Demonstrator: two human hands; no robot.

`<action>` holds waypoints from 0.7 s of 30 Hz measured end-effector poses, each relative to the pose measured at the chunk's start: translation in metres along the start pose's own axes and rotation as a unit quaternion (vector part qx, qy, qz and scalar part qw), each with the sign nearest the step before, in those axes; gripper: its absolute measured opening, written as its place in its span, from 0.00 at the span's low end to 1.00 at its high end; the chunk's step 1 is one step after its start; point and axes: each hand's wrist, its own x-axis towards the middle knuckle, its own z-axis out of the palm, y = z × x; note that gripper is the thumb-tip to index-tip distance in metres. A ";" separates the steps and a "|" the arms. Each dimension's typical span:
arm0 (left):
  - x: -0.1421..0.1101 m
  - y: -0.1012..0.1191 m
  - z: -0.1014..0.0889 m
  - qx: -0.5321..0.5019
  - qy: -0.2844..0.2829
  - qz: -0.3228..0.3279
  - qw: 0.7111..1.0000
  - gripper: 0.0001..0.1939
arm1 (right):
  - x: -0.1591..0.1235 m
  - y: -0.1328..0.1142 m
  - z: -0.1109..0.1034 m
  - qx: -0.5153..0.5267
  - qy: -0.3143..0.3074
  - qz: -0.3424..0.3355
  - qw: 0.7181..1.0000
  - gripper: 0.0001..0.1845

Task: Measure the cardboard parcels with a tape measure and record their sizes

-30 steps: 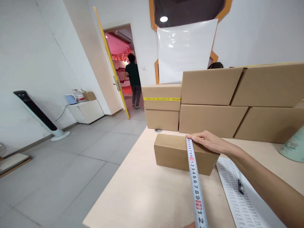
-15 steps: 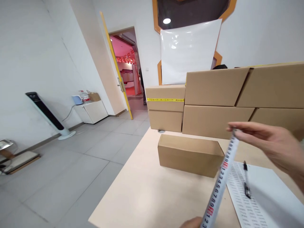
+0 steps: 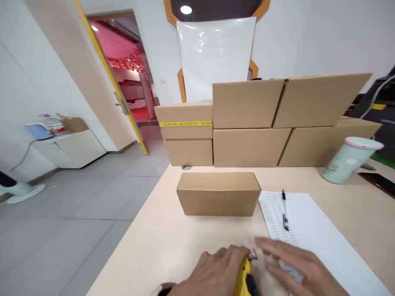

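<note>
My left hand point(image 3: 212, 273) is wrapped around a yellow and black tape measure point(image 3: 243, 277) at the bottom of the view, low over the table. The metal hook point(image 3: 253, 255) at the tape's end shows at the case's mouth, by my left fingertips. Just to the right, my right hand point(image 3: 299, 267) is open and slightly blurred, thumb and fingers apart, over the edge of the printed sheets. A closed brown cardboard box point(image 3: 219, 201) lies on the table beyond both hands.
Printed paper point(image 3: 327, 238) with a black pen point(image 3: 284, 209) lies at right. Larger cardboard boxes point(image 3: 249, 148) are stacked along the table's back. A mint tumbler point(image 3: 350, 162) and a phone point(image 3: 378, 183) are at far right. The table's left edge borders grey floor.
The tape blade that was stretched between my hands has gone back into its case. My right hand has let go of its end and come down. The view has swung right.
</note>
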 end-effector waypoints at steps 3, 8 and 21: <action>0.007 -0.015 0.000 0.063 0.027 -0.013 0.998 0.37 | 0.012 0.032 -0.034 -0.114 0.106 0.150 0.976 0.14; 0.018 -0.041 -0.002 0.161 0.049 -0.060 0.984 0.45 | 0.039 0.085 -0.069 -0.247 0.052 0.274 0.928 0.20; 0.043 -0.064 -0.005 0.303 0.120 0.044 0.944 0.43 | 0.052 0.092 -0.080 0.106 0.116 0.180 0.971 0.17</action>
